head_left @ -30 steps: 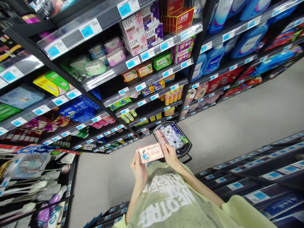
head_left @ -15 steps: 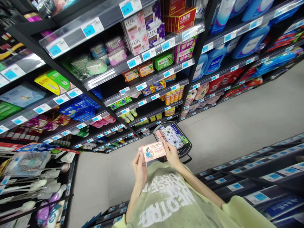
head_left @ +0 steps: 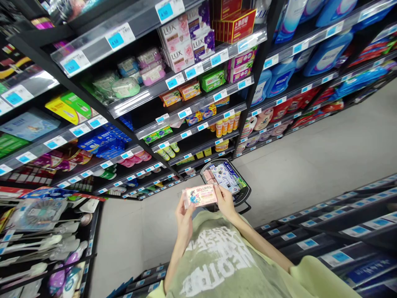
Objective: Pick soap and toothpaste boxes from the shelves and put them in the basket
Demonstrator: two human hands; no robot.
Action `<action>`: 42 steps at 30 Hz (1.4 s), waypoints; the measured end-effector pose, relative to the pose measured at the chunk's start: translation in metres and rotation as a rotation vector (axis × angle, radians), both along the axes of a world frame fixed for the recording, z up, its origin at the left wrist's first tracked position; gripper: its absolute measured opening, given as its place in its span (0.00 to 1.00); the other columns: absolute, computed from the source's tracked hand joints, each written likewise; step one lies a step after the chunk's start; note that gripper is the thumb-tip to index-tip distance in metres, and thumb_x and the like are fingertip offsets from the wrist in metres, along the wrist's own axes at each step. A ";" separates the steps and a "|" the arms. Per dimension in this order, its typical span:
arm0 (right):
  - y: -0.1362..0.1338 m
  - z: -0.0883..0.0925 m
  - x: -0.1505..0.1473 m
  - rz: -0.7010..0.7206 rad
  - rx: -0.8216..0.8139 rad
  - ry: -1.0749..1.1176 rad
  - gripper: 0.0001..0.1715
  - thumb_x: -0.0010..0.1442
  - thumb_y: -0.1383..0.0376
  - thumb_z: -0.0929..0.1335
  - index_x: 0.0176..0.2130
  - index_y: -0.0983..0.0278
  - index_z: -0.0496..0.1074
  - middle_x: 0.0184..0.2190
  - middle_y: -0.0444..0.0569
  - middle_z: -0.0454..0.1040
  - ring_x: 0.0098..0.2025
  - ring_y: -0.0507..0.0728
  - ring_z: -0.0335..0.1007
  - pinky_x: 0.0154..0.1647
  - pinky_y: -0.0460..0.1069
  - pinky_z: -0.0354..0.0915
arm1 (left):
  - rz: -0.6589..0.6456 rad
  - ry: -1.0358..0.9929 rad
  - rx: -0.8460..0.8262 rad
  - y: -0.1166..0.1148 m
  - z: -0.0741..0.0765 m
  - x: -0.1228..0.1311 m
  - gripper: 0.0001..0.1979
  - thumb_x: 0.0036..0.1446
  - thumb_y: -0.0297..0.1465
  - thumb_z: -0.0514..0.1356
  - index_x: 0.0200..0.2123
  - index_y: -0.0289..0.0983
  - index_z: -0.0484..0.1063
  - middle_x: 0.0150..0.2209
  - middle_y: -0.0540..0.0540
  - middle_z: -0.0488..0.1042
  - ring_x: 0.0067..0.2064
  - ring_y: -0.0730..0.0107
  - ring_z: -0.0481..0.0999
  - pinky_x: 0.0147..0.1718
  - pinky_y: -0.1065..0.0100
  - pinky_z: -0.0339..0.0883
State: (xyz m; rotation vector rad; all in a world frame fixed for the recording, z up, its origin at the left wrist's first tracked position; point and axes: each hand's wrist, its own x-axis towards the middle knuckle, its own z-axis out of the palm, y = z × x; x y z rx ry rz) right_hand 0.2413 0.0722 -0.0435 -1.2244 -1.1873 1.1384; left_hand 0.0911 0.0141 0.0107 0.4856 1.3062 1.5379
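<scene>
Both hands are closed on one pale pink packet [head_left: 203, 195], held up in front of the body with its printed face toward the wearer. The left hand [head_left: 183, 221] grips the left end, thumb at the lower part of the front; the right hand [head_left: 226, 203] pinches the upper right corner. Below them is a green shirt [head_left: 221, 260] with white lettering. Just beyond the packet is a black basket [head_left: 247, 193] containing pink packs [head_left: 209, 178] beside blue-and-white printed goods [head_left: 225, 176]. The grey floor [head_left: 119, 244] runs along a shop aisle. Dark shelving [head_left: 132, 103] with price labels carries LUX boxes [head_left: 178, 47], red boxes [head_left: 242, 27] and blue bottles [head_left: 281, 78]; utensils [head_left: 54, 242] hang at far left. Compared with half a second ago, the left thumb sits lower on the packet, off its left end, and the packet lies more level. The basket and shelves look unchanged.
</scene>
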 end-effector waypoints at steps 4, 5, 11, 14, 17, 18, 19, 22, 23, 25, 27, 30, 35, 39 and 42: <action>-0.002 -0.001 0.001 -0.021 0.014 -0.017 0.29 0.70 0.47 0.60 0.24 0.62 0.61 0.20 0.41 0.59 0.25 0.52 0.53 0.26 0.48 0.51 | 0.014 -0.043 -0.019 0.000 -0.006 -0.002 0.33 0.44 0.34 0.76 0.56 0.41 0.76 0.62 0.37 0.72 0.59 0.50 0.75 0.49 0.62 0.75; -0.002 -0.001 0.001 -0.025 0.016 -0.021 0.29 0.70 0.47 0.60 0.24 0.62 0.62 0.21 0.41 0.59 0.25 0.52 0.54 0.26 0.48 0.52 | 0.016 -0.056 -0.028 0.001 -0.008 -0.002 0.33 0.44 0.34 0.76 0.56 0.41 0.76 0.61 0.38 0.73 0.57 0.51 0.76 0.48 0.62 0.75; -0.003 -0.005 0.001 -0.038 0.027 -0.020 0.30 0.70 0.46 0.59 0.24 0.61 0.59 0.20 0.41 0.58 0.25 0.52 0.53 0.27 0.49 0.52 | 0.009 -0.200 -0.091 0.004 -0.017 -0.007 0.31 0.43 0.30 0.75 0.54 0.42 0.77 0.52 0.42 0.80 0.43 0.61 0.82 0.43 0.62 0.76; -0.003 -0.004 0.000 -0.031 0.018 -0.012 0.30 0.70 0.46 0.59 0.23 0.61 0.57 0.20 0.40 0.56 0.24 0.51 0.51 0.26 0.48 0.51 | -0.005 -0.275 -0.113 0.006 -0.019 -0.008 0.28 0.44 0.28 0.73 0.52 0.42 0.77 0.49 0.44 0.81 0.43 0.63 0.82 0.47 0.61 0.75; -0.003 -0.005 -0.001 -0.004 -0.010 0.007 0.29 0.70 0.46 0.59 0.24 0.61 0.60 0.21 0.41 0.58 0.25 0.52 0.53 0.27 0.48 0.53 | -0.010 -0.298 -0.125 0.007 -0.021 -0.008 0.25 0.47 0.28 0.72 0.51 0.41 0.77 0.49 0.43 0.81 0.45 0.62 0.82 0.51 0.59 0.74; -0.003 -0.006 -0.001 0.004 -0.017 0.011 0.29 0.70 0.46 0.59 0.25 0.62 0.61 0.21 0.41 0.59 0.26 0.52 0.53 0.27 0.48 0.53 | -0.008 -0.300 -0.129 0.007 -0.022 -0.008 0.25 0.47 0.27 0.71 0.51 0.41 0.76 0.49 0.43 0.81 0.46 0.61 0.82 0.51 0.58 0.74; -0.002 -0.007 -0.001 0.006 -0.019 0.011 0.29 0.69 0.46 0.59 0.25 0.62 0.62 0.21 0.41 0.59 0.26 0.52 0.54 0.27 0.48 0.53 | -0.005 -0.302 -0.133 0.007 -0.023 -0.008 0.25 0.47 0.27 0.71 0.51 0.41 0.76 0.49 0.43 0.81 0.46 0.61 0.82 0.51 0.58 0.73; -0.002 -0.011 0.000 0.000 -0.012 -0.004 0.30 0.69 0.46 0.60 0.24 0.62 0.61 0.21 0.41 0.58 0.25 0.52 0.52 0.26 0.48 0.53 | 0.004 -0.306 -0.139 0.007 -0.025 -0.009 0.26 0.47 0.27 0.71 0.52 0.41 0.76 0.48 0.44 0.81 0.46 0.61 0.82 0.52 0.57 0.73; -0.002 -0.012 0.000 -0.002 -0.010 -0.006 0.30 0.69 0.46 0.60 0.24 0.61 0.61 0.21 0.41 0.58 0.25 0.52 0.52 0.26 0.48 0.52 | 0.007 -0.309 -0.141 0.007 -0.025 -0.009 0.26 0.47 0.27 0.71 0.51 0.41 0.75 0.48 0.44 0.81 0.46 0.61 0.82 0.52 0.57 0.73; -0.002 -0.012 0.000 -0.004 -0.008 -0.008 0.29 0.69 0.46 0.60 0.24 0.61 0.61 0.21 0.41 0.58 0.25 0.52 0.52 0.26 0.48 0.52 | 0.013 -0.315 -0.143 0.007 -0.026 -0.009 0.25 0.47 0.26 0.71 0.51 0.41 0.76 0.48 0.43 0.82 0.46 0.60 0.82 0.52 0.57 0.73; -0.002 -0.011 0.000 -0.005 -0.015 -0.008 0.29 0.69 0.46 0.60 0.24 0.62 0.61 0.21 0.41 0.58 0.26 0.52 0.52 0.27 0.48 0.53 | 0.017 -0.319 -0.143 0.007 -0.026 -0.009 0.25 0.47 0.26 0.71 0.51 0.41 0.76 0.48 0.44 0.82 0.45 0.61 0.82 0.52 0.58 0.73; -0.003 -0.010 0.000 -0.014 -0.030 -0.009 0.30 0.69 0.46 0.60 0.24 0.61 0.60 0.21 0.41 0.57 0.26 0.52 0.52 0.27 0.48 0.52 | 0.019 -0.324 -0.142 0.008 -0.027 -0.009 0.25 0.47 0.26 0.71 0.50 0.41 0.76 0.47 0.44 0.82 0.44 0.62 0.82 0.51 0.58 0.73; -0.003 -0.012 0.000 0.001 -0.029 0.015 0.29 0.69 0.45 0.60 0.25 0.62 0.62 0.21 0.41 0.58 0.26 0.52 0.51 0.27 0.48 0.52 | 0.007 -0.330 -0.138 0.007 -0.027 -0.009 0.25 0.48 0.26 0.70 0.51 0.40 0.75 0.47 0.44 0.82 0.44 0.63 0.82 0.51 0.59 0.73; -0.002 -0.014 0.000 0.001 -0.030 0.008 0.29 0.69 0.46 0.60 0.25 0.62 0.63 0.21 0.41 0.57 0.26 0.52 0.51 0.27 0.48 0.52 | 0.003 -0.338 -0.136 0.006 -0.027 -0.009 0.25 0.48 0.25 0.70 0.52 0.40 0.75 0.48 0.44 0.82 0.44 0.62 0.82 0.51 0.59 0.73; -0.002 -0.014 0.000 0.004 -0.038 0.011 0.29 0.69 0.46 0.60 0.25 0.62 0.63 0.21 0.41 0.58 0.26 0.52 0.52 0.27 0.48 0.53 | 0.009 -0.345 -0.138 0.007 -0.027 -0.009 0.25 0.48 0.25 0.70 0.51 0.40 0.75 0.47 0.44 0.82 0.44 0.63 0.82 0.49 0.60 0.74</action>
